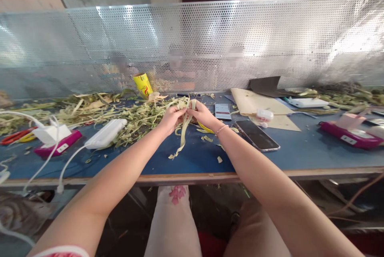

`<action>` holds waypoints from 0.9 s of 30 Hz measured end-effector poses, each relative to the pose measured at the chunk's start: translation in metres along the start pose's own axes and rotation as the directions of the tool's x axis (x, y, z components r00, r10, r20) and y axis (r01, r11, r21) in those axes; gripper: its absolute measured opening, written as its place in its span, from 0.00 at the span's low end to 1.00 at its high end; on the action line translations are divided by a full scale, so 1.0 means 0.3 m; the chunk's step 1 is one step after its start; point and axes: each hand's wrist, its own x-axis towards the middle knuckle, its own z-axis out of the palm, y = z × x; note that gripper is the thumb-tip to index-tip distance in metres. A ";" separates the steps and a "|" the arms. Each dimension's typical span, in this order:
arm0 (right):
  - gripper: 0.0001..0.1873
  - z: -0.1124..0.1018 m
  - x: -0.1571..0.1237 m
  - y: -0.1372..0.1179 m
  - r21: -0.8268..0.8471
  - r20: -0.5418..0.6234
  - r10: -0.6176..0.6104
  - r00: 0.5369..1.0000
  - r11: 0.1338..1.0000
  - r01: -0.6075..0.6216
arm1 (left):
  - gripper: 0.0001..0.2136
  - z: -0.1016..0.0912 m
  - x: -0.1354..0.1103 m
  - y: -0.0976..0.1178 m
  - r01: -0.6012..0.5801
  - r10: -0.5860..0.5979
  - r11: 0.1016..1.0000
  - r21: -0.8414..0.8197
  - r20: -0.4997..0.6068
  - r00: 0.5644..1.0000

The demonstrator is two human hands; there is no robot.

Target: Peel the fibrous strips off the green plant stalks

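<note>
A yellow canister [143, 85], smooth and printed in red, leans a little against the foot of the perforated metal screen [210, 49]; what it holds cannot be seen. Well to the right of the canister sits a small, rounded white case [265, 115], its contents hidden as well.

The left hand [171, 119] is to the right of the canister and nearer the person, its fingers curled nearly closed in a pinch on a pale green plant strip [185, 127]. Just beside it, farther from the canister, the right hand [204, 113] is also mostly closed, thumb and fingers gripping the same strip near its upper end; a thin bracelet [222, 129] circles that wrist.

The strip is flat and ribbon-like, hanging between the hands, nearer the person than the canister, with a curled, ragged lower end. Below the canister spreads a tangled heap of dry, greenish stalks [136, 119], thin and crinkled. A glossy dark phone [257, 135] lies to the canister's right and nearer the person, on the matte blue tabletop [192, 165]. To the canister's left, also nearer, is a magenta power strip [73, 139] of hard plastic.
</note>
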 end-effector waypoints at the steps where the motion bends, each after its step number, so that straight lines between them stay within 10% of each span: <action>1: 0.08 -0.001 -0.001 -0.001 0.033 0.017 0.002 1.000 0.999 -0.002 | 0.06 0.000 -0.001 0.000 0.008 -0.008 1.000 -0.024 0.006 1.000; 27: 0.14 0.001 -0.003 -0.050 0.414 0.055 0.232 0.971 0.879 -0.234 | 0.06 0.003 0.000 -0.014 0.012 -0.014 0.998 0.053 0.035 0.999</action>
